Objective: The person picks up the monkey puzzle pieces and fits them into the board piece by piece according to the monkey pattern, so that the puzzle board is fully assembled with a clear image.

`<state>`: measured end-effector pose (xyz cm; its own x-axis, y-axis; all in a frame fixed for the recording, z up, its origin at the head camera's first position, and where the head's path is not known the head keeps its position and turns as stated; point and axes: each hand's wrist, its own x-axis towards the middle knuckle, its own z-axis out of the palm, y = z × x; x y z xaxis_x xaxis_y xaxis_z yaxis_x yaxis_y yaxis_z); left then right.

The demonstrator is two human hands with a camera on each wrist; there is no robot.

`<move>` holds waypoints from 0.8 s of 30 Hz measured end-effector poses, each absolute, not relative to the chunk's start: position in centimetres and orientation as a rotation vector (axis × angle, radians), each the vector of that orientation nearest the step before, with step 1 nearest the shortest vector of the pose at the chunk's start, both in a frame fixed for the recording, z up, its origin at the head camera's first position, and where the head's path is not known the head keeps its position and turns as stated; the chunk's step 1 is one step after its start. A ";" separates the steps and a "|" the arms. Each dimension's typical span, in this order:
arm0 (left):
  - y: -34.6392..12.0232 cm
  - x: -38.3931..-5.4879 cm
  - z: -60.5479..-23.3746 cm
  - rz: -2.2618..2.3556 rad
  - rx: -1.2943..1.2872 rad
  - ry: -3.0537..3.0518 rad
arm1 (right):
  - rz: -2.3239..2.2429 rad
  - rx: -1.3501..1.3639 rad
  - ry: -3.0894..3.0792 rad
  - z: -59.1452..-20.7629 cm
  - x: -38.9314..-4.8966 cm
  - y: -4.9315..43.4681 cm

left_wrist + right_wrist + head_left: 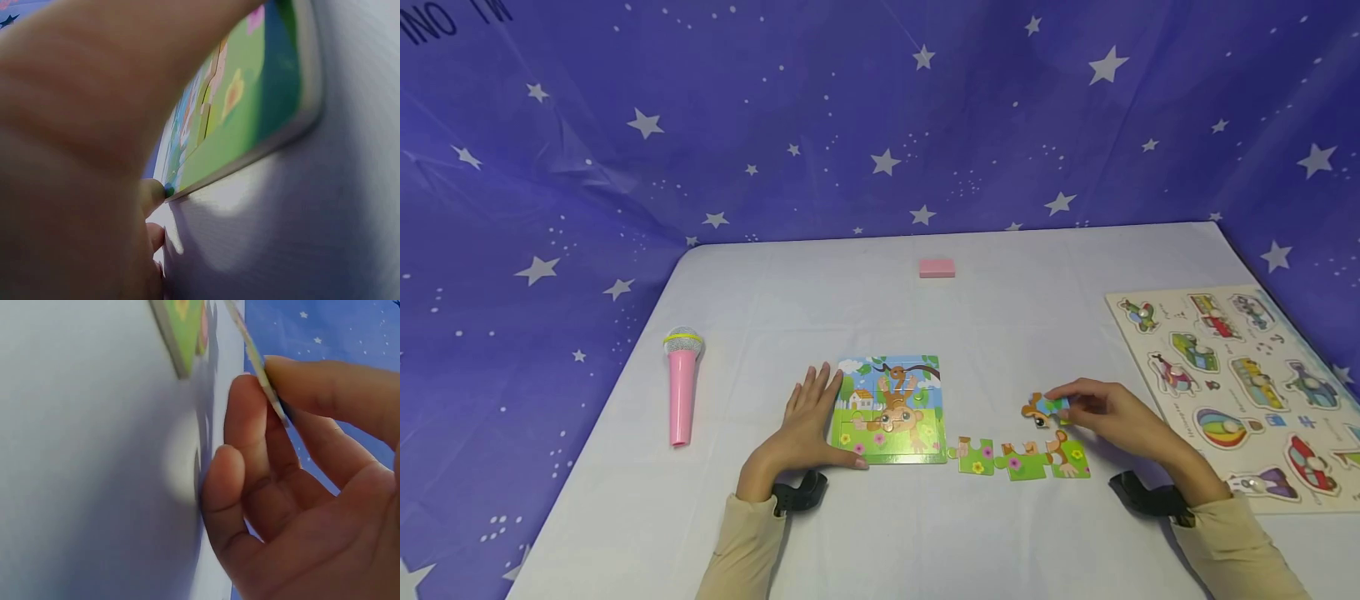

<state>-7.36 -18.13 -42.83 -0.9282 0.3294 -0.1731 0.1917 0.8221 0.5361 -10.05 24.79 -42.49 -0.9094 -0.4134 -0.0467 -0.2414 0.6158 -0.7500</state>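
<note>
Along the left side of a square monkey jigsaw puzzle (887, 450) rests my left hand (801, 425), its fingers straight and its thumb at the front edge. The left wrist view shows the puzzle's rounded corner (306, 106) close up, with fingertips at its far edge. My right hand (1108, 412) pinches a jigsaw piece (1037, 408) between thumb and fingers; in the right wrist view this piece (256, 356) is edge-on. Just below that hand, three green jigsaw pieces (976, 457) lie in a row to the right of the puzzle.
A pink toy microphone (681, 392) lies at the left of the white-covered table (805, 292). At the back is a small pink block (937, 268). A large board of picture shapes (1213, 387) lies at the right, partly under my right forearm. Purple star-patterned cloth (820, 125) rises behind the table.
</note>
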 end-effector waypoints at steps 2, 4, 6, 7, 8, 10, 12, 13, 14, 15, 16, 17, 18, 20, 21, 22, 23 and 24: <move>-18.1 -7.4 -42.8 0.764 0.400 2.746 | -1.194 -0.557 2.611 -42.5 -10.1 24.6; -18.1 -7.4 -42.9 0.765 0.402 2.747 | -1.217 -0.584 2.599 -42.5 -10.1 24.2; -18.1 -7.4 -43.0 0.768 0.404 2.749 | -1.253 -0.609 2.572 -42.4 -10.2 23.6; -18.1 -7.4 -43.0 0.771 0.406 2.751 | -1.266 -0.617 2.556 -42.2 -10.2 23.1; -18.1 -7.4 -43.0 0.773 0.406 2.751 | -1.281 -0.615 2.529 -42.0 -10.3 22.6; -18.2 -7.4 -43.0 0.775 0.403 2.754 | -1.296 -0.612 2.493 -41.7 -10.4 21.2; -18.2 -7.4 -42.9 0.779 0.403 2.752 | -1.288 -0.596 2.469 -41.2 -10.6 19.7; -18.2 -7.4 -42.9 0.782 0.404 2.750 | -1.276 -0.586 2.464 -41.1 -10.7 18.9; -18.2 -7.4 -42.9 0.786 0.404 2.748 | -1.268 -0.574 2.460 -40.9 -10.8 18.1; -18.2 -7.4 -42.9 0.792 0.407 2.745 | -1.256 -0.577 2.464 -40.7 -10.9 17.3; -18.1 -7.4 -42.8 0.795 0.410 2.743 | -1.250 -0.579 2.462 -40.6 -11.0 16.5; -18.1 -7.4 -42.8 0.800 0.411 2.740 | -1.248 -0.577 2.456 -40.5 -11.1 15.8; -18.1 -7.4 -42.8 0.796 0.410 2.741 | -1.248 -0.581 2.449 -40.4 -11.2 15.1; -18.1 -7.4 -42.8 0.792 0.406 2.743 | -1.259 -0.592 2.432 -40.1 -11.3 13.7; -18.1 -7.4 -42.8 0.790 0.406 2.744 | -1.265 -0.595 2.422 -40.0 -11.4 13.1; -18.1 -7.4 -42.8 0.785 0.403 2.746 | -1.268 -0.589 2.413 -39.9 -11.5 12.5; -18.1 -7.4 -42.7 0.784 0.403 2.748 | -1.271 -0.577 2.406 -39.9 -11.6 12.0; -18.2 -7.3 -42.7 0.781 0.402 2.749 | -1.269 -0.574 2.403 -39.8 -11.6 11.5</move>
